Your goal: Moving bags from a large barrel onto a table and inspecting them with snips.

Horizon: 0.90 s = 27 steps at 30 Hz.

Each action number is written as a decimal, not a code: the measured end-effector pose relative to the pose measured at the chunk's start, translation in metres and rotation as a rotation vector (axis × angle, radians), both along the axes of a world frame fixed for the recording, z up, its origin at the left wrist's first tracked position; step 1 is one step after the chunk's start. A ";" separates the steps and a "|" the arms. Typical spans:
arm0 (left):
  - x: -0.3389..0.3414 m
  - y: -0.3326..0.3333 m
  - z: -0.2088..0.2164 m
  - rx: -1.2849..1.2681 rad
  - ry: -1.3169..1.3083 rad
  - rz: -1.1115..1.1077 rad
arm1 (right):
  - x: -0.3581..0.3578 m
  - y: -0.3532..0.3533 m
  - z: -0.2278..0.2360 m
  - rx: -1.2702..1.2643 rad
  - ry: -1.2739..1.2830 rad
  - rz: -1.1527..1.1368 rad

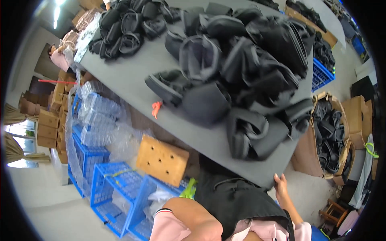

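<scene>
Seemingly a pause — right hand [280,186] at the table [130,76]'s near corner, grip unclear; left hand unseen — black pouches [207,103] need reaching.

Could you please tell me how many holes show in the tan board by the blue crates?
5: one hole at the middle of the board, and one toward each of its four corners; none seems hidden.

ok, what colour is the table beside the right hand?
Grey table, best seen in the head view.
</scene>
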<state>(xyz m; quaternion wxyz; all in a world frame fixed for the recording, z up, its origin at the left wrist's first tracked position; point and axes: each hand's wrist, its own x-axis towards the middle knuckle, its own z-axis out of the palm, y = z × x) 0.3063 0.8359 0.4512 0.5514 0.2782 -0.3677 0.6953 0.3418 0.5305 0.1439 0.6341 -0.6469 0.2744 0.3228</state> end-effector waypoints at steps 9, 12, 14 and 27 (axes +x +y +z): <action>0.016 0.183 0.049 -0.243 -0.295 0.111 | -0.027 -0.017 -0.052 -0.090 -0.058 -0.435; 0.009 0.215 0.058 -0.272 -0.318 0.079 | -0.020 -0.018 -0.062 -0.115 -0.038 -0.362; 0.026 0.234 0.045 -0.316 -0.267 0.075 | -0.004 -0.020 -0.061 -0.151 -0.099 -0.410; 0.033 0.227 0.044 -0.463 -0.187 0.383 | 0.097 0.025 -0.019 -0.334 -0.363 -0.270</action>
